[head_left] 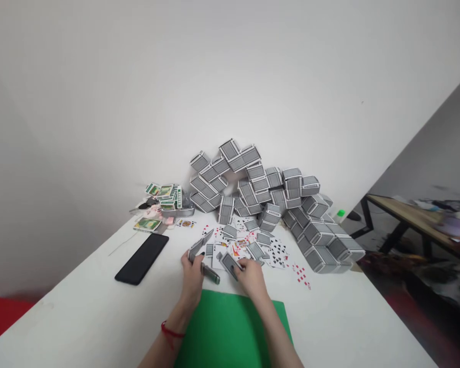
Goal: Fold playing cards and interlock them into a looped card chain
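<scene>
My left hand (192,275), with a red string bracelet on the wrist, is closed on a grey-backed playing card (198,247) that stands tilted. Close under its thumb is a small dark-green item (211,275); what it is and whether the hand holds it, I cannot tell. Between thumb and fingers, my right hand (252,276) grips another grey-backed card (229,265), tilted just above the table. Loose playing cards (279,251), some face up and some grey side up, lie scattered beyond both hands. Below the wrists lies a green mat (230,327).
Blocks folded from grey cards (249,191) are stacked against the wall, continuing in a pile (325,245) at the right. A black phone (142,258) rests on the white table (80,317) at left. Behind it are green card boxes (170,194). A green-capped bottle (341,213) stands at back right.
</scene>
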Available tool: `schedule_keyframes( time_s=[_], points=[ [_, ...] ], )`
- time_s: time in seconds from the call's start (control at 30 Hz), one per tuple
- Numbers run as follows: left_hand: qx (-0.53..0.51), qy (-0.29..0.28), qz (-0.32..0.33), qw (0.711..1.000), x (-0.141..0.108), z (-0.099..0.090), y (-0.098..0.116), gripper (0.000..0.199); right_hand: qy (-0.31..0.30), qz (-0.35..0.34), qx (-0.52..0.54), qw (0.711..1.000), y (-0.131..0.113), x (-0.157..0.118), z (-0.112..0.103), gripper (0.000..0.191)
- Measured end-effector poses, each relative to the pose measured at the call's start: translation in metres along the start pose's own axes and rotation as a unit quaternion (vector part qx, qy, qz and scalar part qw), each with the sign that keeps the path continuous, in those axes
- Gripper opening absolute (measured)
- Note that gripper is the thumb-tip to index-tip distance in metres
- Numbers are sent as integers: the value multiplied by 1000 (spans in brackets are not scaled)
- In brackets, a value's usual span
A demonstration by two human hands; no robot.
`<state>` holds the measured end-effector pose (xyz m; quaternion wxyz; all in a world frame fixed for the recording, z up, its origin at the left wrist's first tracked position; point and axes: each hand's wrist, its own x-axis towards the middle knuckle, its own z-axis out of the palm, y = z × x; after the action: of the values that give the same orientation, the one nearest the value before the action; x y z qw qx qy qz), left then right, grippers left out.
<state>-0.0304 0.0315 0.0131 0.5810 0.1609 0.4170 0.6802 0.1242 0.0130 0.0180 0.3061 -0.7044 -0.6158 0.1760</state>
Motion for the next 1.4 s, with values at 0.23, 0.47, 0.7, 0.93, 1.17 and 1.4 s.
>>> schedule_keyframes(
  time_s=[0.23, 0.47, 0.7, 0.93, 1.17, 1.4],
  points=[
    [-162, -53, -177, 969, -6, -3, 16, 22, -6, 56, 406, 912, 18, -17, 10, 36],
    [-215, -182, -210, 936, -4, -9, 21, 50, -17, 73, 470, 880, 17, -31, 17, 42],
    [-182, -270, -192, 926, -10, -5, 27, 60, -15, 48, 445, 894, 26, -29, 26, 36],
    [-162, -278, -185, 928, -17, -7, 31, 56, -13, 51, 414, 909, 28, -30, 27, 37],
    [-237, -206, -247, 917, -17, 1, 32, 22, -10, 57, 470, 881, 18, -33, 22, 39],
    [-152, -121, -104, 975, -3, 6, 11, 12, -27, 86, 551, 829, 11, -39, 7, 36]
  ],
)
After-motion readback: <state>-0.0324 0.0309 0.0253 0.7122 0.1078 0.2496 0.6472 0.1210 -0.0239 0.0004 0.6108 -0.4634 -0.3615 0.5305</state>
